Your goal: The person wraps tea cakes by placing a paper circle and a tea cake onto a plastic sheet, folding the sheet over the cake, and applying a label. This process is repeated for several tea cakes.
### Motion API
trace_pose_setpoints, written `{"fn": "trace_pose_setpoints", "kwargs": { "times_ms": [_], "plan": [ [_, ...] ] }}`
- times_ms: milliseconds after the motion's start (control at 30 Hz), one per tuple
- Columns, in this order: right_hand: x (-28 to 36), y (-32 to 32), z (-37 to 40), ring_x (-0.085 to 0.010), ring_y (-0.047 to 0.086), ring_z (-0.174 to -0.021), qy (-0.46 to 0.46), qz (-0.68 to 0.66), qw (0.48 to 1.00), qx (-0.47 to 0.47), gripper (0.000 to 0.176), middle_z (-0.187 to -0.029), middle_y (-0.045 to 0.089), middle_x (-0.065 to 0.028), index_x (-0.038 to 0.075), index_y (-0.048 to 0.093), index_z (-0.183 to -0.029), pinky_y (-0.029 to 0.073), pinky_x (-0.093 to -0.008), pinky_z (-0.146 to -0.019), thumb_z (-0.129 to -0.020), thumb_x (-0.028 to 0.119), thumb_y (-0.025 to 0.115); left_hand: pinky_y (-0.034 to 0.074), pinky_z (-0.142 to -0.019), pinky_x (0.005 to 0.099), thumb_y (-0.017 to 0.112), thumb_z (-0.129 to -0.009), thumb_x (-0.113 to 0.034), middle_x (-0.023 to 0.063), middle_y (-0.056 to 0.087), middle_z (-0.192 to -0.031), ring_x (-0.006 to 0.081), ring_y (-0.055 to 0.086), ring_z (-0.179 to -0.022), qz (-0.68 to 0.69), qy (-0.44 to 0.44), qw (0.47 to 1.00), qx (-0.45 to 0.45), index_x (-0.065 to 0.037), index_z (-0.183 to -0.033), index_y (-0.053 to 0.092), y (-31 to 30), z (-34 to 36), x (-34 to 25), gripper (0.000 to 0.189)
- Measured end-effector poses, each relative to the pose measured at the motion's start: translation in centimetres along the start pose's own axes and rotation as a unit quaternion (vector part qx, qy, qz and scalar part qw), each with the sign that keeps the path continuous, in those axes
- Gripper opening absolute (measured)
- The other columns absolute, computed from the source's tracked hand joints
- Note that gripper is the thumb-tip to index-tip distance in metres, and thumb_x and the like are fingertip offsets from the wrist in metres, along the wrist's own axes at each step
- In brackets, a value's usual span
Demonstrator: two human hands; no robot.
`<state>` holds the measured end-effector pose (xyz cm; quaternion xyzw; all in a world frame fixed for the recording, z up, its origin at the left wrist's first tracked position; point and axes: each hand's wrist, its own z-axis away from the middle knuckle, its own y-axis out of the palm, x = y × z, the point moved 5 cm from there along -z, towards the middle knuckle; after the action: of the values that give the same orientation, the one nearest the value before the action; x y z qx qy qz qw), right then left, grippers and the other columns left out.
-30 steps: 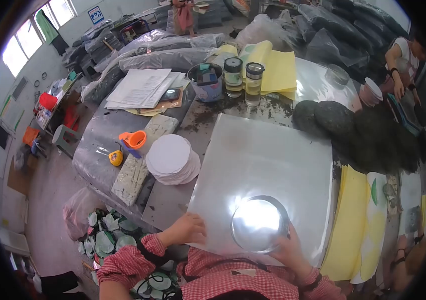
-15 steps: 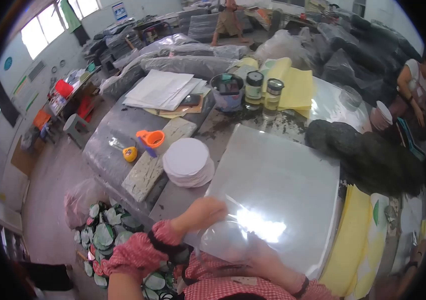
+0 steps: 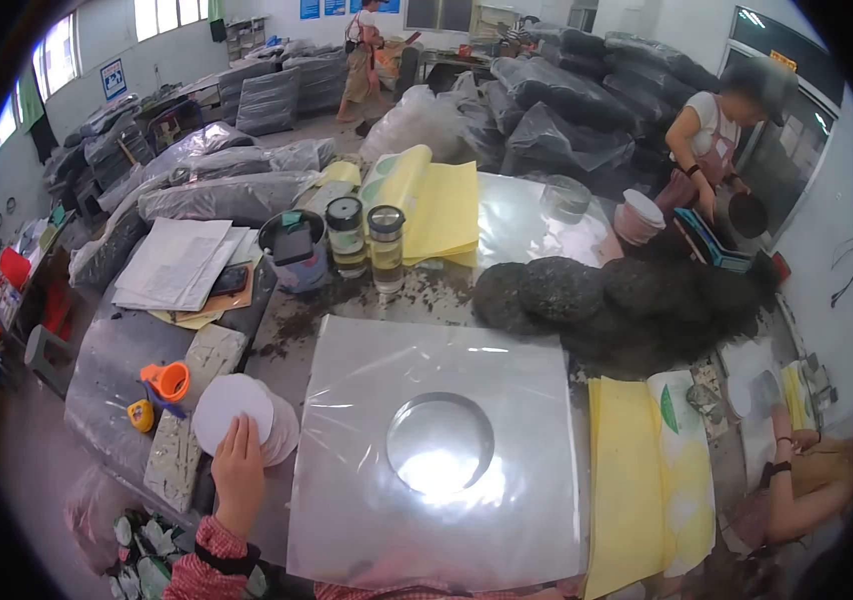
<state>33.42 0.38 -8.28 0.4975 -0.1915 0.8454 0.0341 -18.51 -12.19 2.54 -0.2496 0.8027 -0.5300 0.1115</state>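
Observation:
My left hand (image 3: 240, 465) lies on a stack of white round paper discs (image 3: 234, 412), its fingers stretched over the front of the top disc. It does not visibly grip anything. To its right, clear plastic sheets (image 3: 347, 400) cover the middle of the table. A thin round ring (image 3: 394, 440) rests on them, with bright glare inside its lower half. My right hand is out of view.
Yellow sheets (image 3: 627, 480) lie right of the plastic, with dark fibrous discs (image 3: 637, 300) behind. Two jars (image 3: 387, 250) and a bucket (image 3: 297, 270) stand at the back. Orange scissors (image 3: 169, 380) and a tape measure (image 3: 141, 415) lie left. A co-worker's arm (image 3: 785, 460) is at right.
The view has swung right. My left hand has gone from beside the plastic to the disc stack. My right hand has left view, and the ring now shows on the plastic.

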Motion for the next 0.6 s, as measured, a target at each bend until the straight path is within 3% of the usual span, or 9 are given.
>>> {"fn": "trace_pose_setpoints", "kwargs": {
  "times_ms": [33, 100, 133, 267, 333, 367, 433, 467, 600],
  "plan": [
    [6.9, -3.9, 0.3, -0.0275, 0.065, -0.117, -0.099, 0.109, 0.989, -0.017, 0.033, -0.121, 0.071, -0.011, 0.008, 0.069, -0.128, 0.044, -0.038, -0.107, -0.097, 0.02, 0.065, 0.051, -0.095, 0.0435, 0.067, -0.083, -0.009, 0.0224, 0.063, -0.132, 0.0367, 0.061, -0.123, -0.039, 0.043, 0.998, -0.016, 0.007, -0.124, 0.06, 0.4, 0.3, -0.1, 0.045],
    [10.9, -10.7, -4.3, -0.0325, 0.067, -0.1, 0.008, 0.297, 0.953, 0.063, 0.05, -0.115, 0.068, -0.0137, 0.007, 0.06, -0.131, 0.056, -0.0393, -0.082, -0.084, 0.018, 0.073, 0.054, -0.087, 0.0423, 0.067, -0.082, -0.009, 0.0208, 0.066, -0.126, 0.0355, 0.066, -0.112, -0.016, 0.042, 0.999, -0.021, 0.005, -0.122, 0.062, -0.5, -0.1, -0.6, 0.043],
    [14.1, -14.4, -6.7, -0.0305, 0.069, -0.097, -0.268, 0.353, 0.872, -0.208, 0.048, -0.111, 0.071, -0.0106, 0.007, 0.061, -0.13, 0.057, -0.0391, -0.082, -0.084, 0.016, 0.073, 0.056, -0.079, 0.0412, 0.068, -0.08, -0.008, 0.0191, 0.07, -0.12, 0.0343, 0.07, -0.102, 0.003, 0.026, 0.999, -0.033, 0.003, -0.119, 0.064, -1.0, -0.2, -0.8, 0.041],
    [16.4, -28.1, -22.6, -0.0424, 0.048, -0.132, -0.282, 0.421, 0.754, -0.419, 0.062, -0.142, 0.049, -0.025, 0.0, 0.05, -0.141, 0.041, -0.0481, -0.11, -0.081, 0.009, 0.065, 0.055, -0.068, 0.0412, 0.069, -0.078, -0.008, 0.0155, 0.074, -0.108, 0.0331, 0.072, -0.083, 0.041, -0.014, 0.999, -0.025, -0.003, -0.115, 0.068, -2.6, -1.6, -1.2, 0.038],
    [14.9, -33.9, -28.5, -0.0407, 0.047, -0.135, -0.201, 0.54, 0.685, -0.447, 0.057, -0.145, 0.049, -0.0231, 0.006, 0.052, -0.142, 0.037, -0.0476, -0.114, -0.085, 0.004, 0.059, 0.054, -0.062, 0.0396, 0.071, -0.076, -0.007, 0.0142, 0.075, -0.103, 0.0329, 0.07, -0.073, 0.116, -0.092, 0.989, 0.022, -0.006, -0.11, 0.071, -4.1, -2.7, -2.5, 0.034],
    [13.8, -36.0, -30.2, -0.0393, 0.047, -0.135, -0.152, 0.589, 0.652, -0.454, 0.054, -0.143, 0.052, -0.0215, 0.008, 0.054, -0.141, 0.036, -0.0473, -0.115, -0.087, 0.003, 0.057, 0.054, -0.062, 0.0387, 0.071, -0.076, -0.006, 0.0128, 0.075, -0.103, 0.0311, 0.07, -0.073, 0.14, -0.043, 0.989, -0.033, -0.007, -0.108, 0.072, -5.7, -3.0, -5.0, 0.032],
    [11.8, -38.6, -32.5, -0.0368, 0.052, -0.131, -0.122, 0.524, 0.717, -0.443, 0.049, -0.135, 0.06, -0.017, 0.011, 0.06, -0.136, 0.036, -0.0471, -0.115, -0.088, 0.004, 0.056, 0.056, -0.063, 0.035, 0.071, -0.074, -0.005, 0.0075, 0.076, -0.102, 0.0262, 0.073, -0.076, 0.21, 0.089, 0.962, -0.147, -0.01, -0.104, 0.074, -7.5, -3.5, -10.7, 0.031],
    [13.6, -37.6, -31.6, -0.0353, 0.056, -0.127, -0.213, 0.497, 0.688, -0.484, 0.044, -0.129, 0.065, -0.0141, 0.009, 0.064, -0.131, 0.038, -0.0481, -0.113, -0.088, 0.002, 0.055, 0.059, -0.073, 0.0373, 0.07, -0.078, -0.003, 0.0085, 0.076, -0.105, 0.0257, 0.075, -0.089, 0.271, 0.142, 0.938, -0.162, -0.009, -0.097, 0.076, -7.4, -3.8, -13.8, 0.021],
    [21.2, -27.2, -23.5, -0.0358, 0.058, -0.124, -0.34, 0.394, 0.72, -0.459, 0.046, -0.13, 0.064, -0.0148, 0.007, 0.064, -0.13, 0.042, -0.0488, -0.11, -0.085, 0.0, 0.057, 0.057, -0.087, 0.0378, 0.073, -0.083, -0.01, 0.0105, 0.072, -0.118, 0.0254, 0.069, -0.11, 0.327, 0.208, 0.922, -0.024, -0.007, -0.109, 0.073, -0.2, -3.6, -21.5, 0.026]
  ]
}}
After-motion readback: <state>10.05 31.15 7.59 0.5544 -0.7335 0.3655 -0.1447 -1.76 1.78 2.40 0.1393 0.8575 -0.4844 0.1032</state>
